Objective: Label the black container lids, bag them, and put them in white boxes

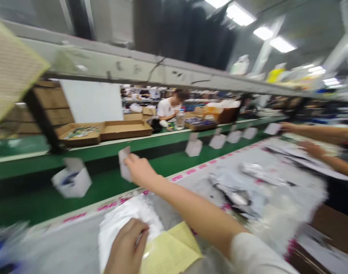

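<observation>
My right hand (139,170) reaches forward over the edge of the green belt (111,182), closed on a small white box (124,163) held upright. My left hand (126,247) is low in view, fingers curled, resting on a pile of white plastic bags (125,219). Something thin shows between its fingers; blur hides what it is. A yellow sheet (170,249) lies just right of that hand. Several small white boxes ride the belt, the nearest (72,179) at the left and others (193,147) further along.
Grey bags with pink print (242,182) cover the near bench. Another person's two arms (319,131) reach in from the right. A co-worker (168,108) sits across the belt. Flat cardboard trays (105,131) lie on the far ledge under a long shelf beam (162,72).
</observation>
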Demonstrator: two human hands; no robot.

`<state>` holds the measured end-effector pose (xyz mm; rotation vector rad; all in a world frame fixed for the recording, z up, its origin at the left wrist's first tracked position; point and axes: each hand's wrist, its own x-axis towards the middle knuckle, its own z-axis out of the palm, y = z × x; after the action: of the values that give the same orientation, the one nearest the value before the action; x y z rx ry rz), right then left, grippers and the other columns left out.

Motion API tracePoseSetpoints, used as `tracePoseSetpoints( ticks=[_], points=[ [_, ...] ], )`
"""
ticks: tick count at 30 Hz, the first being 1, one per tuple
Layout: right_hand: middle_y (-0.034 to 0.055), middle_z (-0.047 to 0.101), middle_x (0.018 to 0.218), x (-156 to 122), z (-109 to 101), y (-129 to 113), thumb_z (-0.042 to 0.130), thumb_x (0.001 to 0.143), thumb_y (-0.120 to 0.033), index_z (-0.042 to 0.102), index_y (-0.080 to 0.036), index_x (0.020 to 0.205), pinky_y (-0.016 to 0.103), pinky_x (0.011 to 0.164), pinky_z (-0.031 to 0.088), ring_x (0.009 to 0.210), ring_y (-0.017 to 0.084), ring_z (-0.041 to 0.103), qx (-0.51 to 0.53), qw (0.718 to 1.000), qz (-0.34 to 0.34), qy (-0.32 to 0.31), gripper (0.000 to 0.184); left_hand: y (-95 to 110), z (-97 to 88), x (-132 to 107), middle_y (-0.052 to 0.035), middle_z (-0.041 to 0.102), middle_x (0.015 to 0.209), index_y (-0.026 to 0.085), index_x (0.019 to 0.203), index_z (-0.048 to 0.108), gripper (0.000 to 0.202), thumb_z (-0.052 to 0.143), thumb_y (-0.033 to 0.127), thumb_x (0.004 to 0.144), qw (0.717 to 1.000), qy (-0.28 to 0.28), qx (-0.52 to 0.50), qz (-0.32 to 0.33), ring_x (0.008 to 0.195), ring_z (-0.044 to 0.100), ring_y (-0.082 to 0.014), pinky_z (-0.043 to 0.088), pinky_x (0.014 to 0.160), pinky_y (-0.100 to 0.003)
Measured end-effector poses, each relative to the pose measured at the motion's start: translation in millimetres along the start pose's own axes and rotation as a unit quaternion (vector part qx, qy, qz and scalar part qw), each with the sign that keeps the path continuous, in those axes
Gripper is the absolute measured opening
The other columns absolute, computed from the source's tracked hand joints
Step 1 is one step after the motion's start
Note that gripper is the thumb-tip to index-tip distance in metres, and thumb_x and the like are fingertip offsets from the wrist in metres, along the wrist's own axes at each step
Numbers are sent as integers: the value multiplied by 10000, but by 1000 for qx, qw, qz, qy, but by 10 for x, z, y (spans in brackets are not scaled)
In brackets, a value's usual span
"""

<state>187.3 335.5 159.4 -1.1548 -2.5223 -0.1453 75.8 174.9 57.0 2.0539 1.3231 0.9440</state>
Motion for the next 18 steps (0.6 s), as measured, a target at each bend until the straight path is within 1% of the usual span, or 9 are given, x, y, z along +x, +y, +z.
tracePoseSetpoints(
  ticks=[2, 5, 6, 8, 11, 13, 15, 16, 18],
  points=[
    [297, 457, 1464, -69, -16, -127, 506, 861, -18, 562, -69, 1286, 574, 974, 466, 1274, 384, 520, 40, 999, -19, 30, 432, 178, -40, -12, -38, 667, 927, 227, 926, 685, 204, 487, 199, 965, 1000, 8, 11, -26, 903, 648, -219, 519, 801, -325],
    [197, 623, 1300, -175, 16, -398, 480, 917, -60, 631, -126, 1199, 516, 1030, 460, 1219, 312, 576, 144, 979, -121, 80, 326, 255, -53, -3, -73, 695, 961, 179, 956, 720, 188, 565, 108, 878, 999, 20, 5, -43, 954, 662, -264, 535, 866, -377],
    [161, 657, 1243, -233, 25, -502, 477, 951, -106, 641, -149, 1178, 480, 1003, 488, 1167, 286, 609, 190, 968, -145, 72, 283, 237, -52, -9, -86, 707, 972, 163, 955, 731, 182, 578, 111, 871, 999, 21, -1, -46, 956, 671, -275, 542, 888, -389],
    [114, 692, 1194, -385, 15, -687, 503, 980, -189, 638, -187, 1206, 425, 916, 541, 1069, 256, 662, 245, 950, -195, 2, 263, 176, -50, -36, -111, 723, 1049, 145, 1030, 744, 239, 581, 112, 858, 999, 16, -8, -50, 1022, 674, -312, 547, 949, -413],
    [62, 720, 1188, -648, -84, -792, 515, 1007, -240, 656, -244, 1208, 424, 978, 521, 1076, 238, 679, 253, 922, -283, -81, 246, 100, -53, -71, -168, 664, 1249, 105, 1302, 640, 513, 641, 135, 790, 996, 37, -1, -77, 1175, 608, -387, 484, 1078, -502],
    [73, 702, 1226, -831, -194, -713, 498, 1030, -253, 649, -243, 1222, 400, 1006, 501, 1133, 226, 654, 249, 924, -286, -52, 245, 97, -76, -70, -144, 692, 1169, 135, 1276, 652, 476, 615, 151, 802, 996, 47, -25, -72, 1115, 636, -355, 513, 1043, -476],
    [102, 685, 1196, -1054, -313, -572, 499, 1032, -242, 626, -210, 1228, 343, 929, 519, 1106, 209, 641, 247, 940, -234, 19, 235, 136, -130, -68, -81, 717, 984, 192, 1084, 715, 301, 526, 147, 855, 995, 54, -71, -52, 950, 677, -272, 574, 892, -382],
    [107, 685, 1132, -1187, -358, -507, 503, 1029, -239, 621, -189, 1204, 321, 870, 522, 1047, 200, 641, 242, 946, -209, 50, 217, 163, -169, -75, -65, 707, 924, 198, 970, 720, 250, 499, 145, 867, 994, 62, -82, -47, 878, 676, -247, 575, 825, -359],
    [83, 673, 959, -1474, -374, -416, 511, 1022, -277, 633, -166, 1058, 317, 771, 500, 883, 186, 622, 215, 952, -204, 81, 170, 193, -260, -105, -51, 687, 889, 213, 937, 698, 230, 470, 234, 949, 994, 73, -70, -31, 845, 663, -228, 565, 777, -341]
  ],
)
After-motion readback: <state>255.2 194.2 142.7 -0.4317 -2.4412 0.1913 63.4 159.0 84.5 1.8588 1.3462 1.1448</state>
